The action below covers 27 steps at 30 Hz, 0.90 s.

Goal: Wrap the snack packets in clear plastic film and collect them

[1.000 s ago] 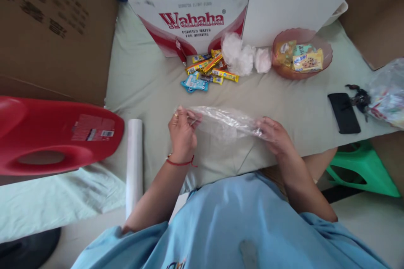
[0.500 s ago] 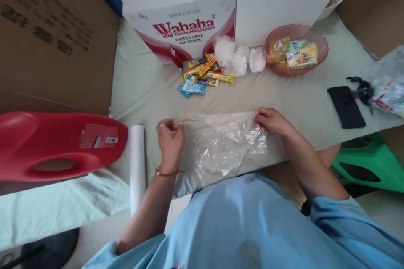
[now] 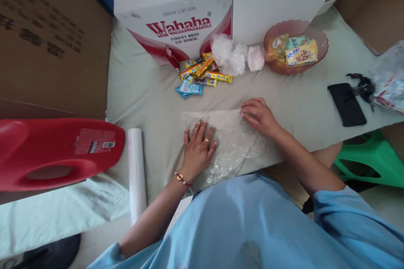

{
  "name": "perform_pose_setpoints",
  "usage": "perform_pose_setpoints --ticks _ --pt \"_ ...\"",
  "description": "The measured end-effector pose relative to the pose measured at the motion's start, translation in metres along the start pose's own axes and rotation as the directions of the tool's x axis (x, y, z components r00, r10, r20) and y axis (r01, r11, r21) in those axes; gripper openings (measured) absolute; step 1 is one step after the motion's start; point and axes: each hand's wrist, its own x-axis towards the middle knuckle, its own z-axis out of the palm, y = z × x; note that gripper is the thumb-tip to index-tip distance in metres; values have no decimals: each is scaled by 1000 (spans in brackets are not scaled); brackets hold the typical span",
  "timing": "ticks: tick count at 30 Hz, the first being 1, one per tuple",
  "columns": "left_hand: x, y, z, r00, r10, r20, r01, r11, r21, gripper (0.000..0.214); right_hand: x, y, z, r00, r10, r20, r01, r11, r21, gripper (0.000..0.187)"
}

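A clear plastic bag (image 3: 232,141) lies flat on the pale green cloth near the table's front edge. My left hand (image 3: 198,145) rests palm down on the bag's left part, fingers stretched out. My right hand (image 3: 259,115) lies on the bag's upper right corner, fingers laid flat against the plastic. A pile of wrapped snack bars (image 3: 202,73) sits just beyond the bag. Crumpled plastic bags (image 3: 229,52) lie beside the pile.
A white roll (image 3: 136,168) lies left of my hands, next to a red plastic jug (image 3: 47,151). A Wahaha carton (image 3: 176,21) and a white box stand at the back. A pink bowl (image 3: 323,44) holds snacks; a black phone (image 3: 346,104) and keys lie right.
The bag was held up and stretched between both hands; it now lies spread on the table. My left hand has opened and pressed flat onto it, and my right hand has lowered onto its corner.
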Motion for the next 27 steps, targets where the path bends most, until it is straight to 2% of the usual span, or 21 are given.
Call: perform_pose_setpoints --ticks 2,4,6,8,10,12,14,17,19,21,23,25,27 --pt "-1 -1 -3 998 38 52 -40 999 26 55 12 13 -3 966 255 -52 -252 966 66 33" --pt "-1 -3 -5 994 72 83 -74 997 25 58 22 23 -12 892 436 -123 -435 900 34 36" --pt "0 -7 -6 992 98 77 -98 995 -3 61 26 22 -22 867 430 -250 -462 883 -85 28" --pt "1 -12 -5 996 88 23 -87 995 -51 60 21 9 -31 876 318 -363 -402 897 -182 23" --pt "4 -17 -4 998 33 -46 -38 994 -100 56 10 -11 -32 900 222 -375 -314 927 -206 26" --pt "9 -20 -4 996 -39 -76 30 992 -121 54 -6 -29 -26 958 126 -257 -179 964 -195 30" --pt "15 -22 -5 994 -95 -53 89 991 -101 54 -23 -36 -15 999 10 -45 -18 984 -175 31" --pt "23 -24 -6 992 -130 1 130 990 -51 56 -39 -26 -6 976 -68 206 95 988 -123 35" --pt "24 -25 -6 993 -122 13 122 992 -38 58 -38 -15 -9 966 -42 254 72 991 -111 33" --pt "24 -25 -6 994 -109 11 109 993 -36 59 -24 -11 -16 973 -6 231 39 990 -138 31" --pt "23 -24 -5 994 -106 10 106 994 -32 59 4 -18 -18 979 -2 203 42 981 -191 31" --pt "23 -24 -6 994 -106 16 106 994 -26 59 42 -35 -8 970 -41 241 101 965 -240 32" --pt "24 -23 -7 994 -104 23 105 994 -22 59 84 -56 13 944 -83 321 179 943 -282 33"
